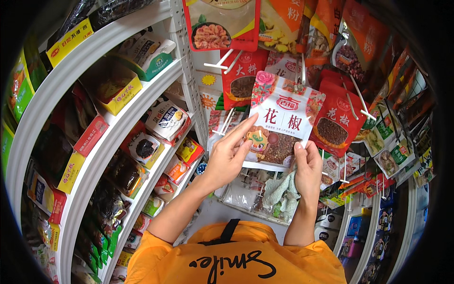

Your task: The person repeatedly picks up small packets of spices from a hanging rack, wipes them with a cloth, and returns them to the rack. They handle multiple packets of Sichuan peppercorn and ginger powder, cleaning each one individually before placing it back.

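A white stand-up packet of dried peppercorns (281,149), with pink flowers, a cartoon figure and a clear window, is held up in front of me. My right hand (308,165) pinches its lower right corner, thumb on the front. From that same hand hangs a pale green cloth (282,191). My left hand (232,154) is at the packet's left edge, its fingers and thumb in front of the printed face. Whether it presses on the packet cannot be told. Just right of the packet hangs a red peppercorn packet (335,122).
White metal hooks (217,65) jut out around the packet. A red star anise packet (243,80) and a red-edged pouch (223,25) hang behind and above. White shelves (142,90) with boxed and bagged foods curve along the left. Clear bags (241,197) lie low down, below the packet.
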The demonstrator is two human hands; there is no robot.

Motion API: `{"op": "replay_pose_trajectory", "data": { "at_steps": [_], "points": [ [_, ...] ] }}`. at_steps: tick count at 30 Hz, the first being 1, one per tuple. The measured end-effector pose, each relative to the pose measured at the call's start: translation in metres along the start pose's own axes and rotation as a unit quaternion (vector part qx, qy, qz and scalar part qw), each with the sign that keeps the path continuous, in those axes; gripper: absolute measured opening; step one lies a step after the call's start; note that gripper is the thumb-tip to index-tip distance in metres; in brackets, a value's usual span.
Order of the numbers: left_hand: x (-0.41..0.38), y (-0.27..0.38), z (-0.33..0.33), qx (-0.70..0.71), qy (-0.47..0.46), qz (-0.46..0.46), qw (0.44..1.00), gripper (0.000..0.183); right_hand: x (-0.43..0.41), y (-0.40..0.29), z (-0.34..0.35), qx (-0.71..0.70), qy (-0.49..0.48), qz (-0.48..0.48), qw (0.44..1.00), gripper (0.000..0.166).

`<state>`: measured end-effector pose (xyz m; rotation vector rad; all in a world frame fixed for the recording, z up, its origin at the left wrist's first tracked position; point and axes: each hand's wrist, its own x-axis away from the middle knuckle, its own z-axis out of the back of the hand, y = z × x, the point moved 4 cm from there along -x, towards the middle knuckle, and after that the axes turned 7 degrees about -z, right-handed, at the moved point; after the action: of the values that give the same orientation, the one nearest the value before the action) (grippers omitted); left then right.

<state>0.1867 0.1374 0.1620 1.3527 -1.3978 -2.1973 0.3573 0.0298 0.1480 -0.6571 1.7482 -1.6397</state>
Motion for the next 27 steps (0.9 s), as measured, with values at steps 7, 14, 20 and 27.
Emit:
{"op": "replay_pose_trajectory", "data": {
  "at_steps": [7,14,20,27],
  "points": [
    [-0.047,-0.019,-0.005,-0.151,0.012,-0.102,0.983,0.060,-0.047,0.008,0.001,0.117,0.049,0.007,0.992,0.029],
    [-0.059,-0.033,-0.007,-0.264,0.097,-0.182,0.942,0.053,-0.020,-0.016,-0.013,0.298,0.128,0.165,0.931,0.045],
    [-0.081,-0.050,-0.012,-0.268,0.084,-0.173,0.944,0.052,-0.032,-0.021,-0.023,0.318,0.075,0.144,0.934,0.055],
    [-0.093,-0.051,-0.017,-0.323,0.047,-0.149,0.933,0.058,-0.053,-0.021,-0.030,0.303,0.067,0.138,0.941,0.050]
  ]
}}
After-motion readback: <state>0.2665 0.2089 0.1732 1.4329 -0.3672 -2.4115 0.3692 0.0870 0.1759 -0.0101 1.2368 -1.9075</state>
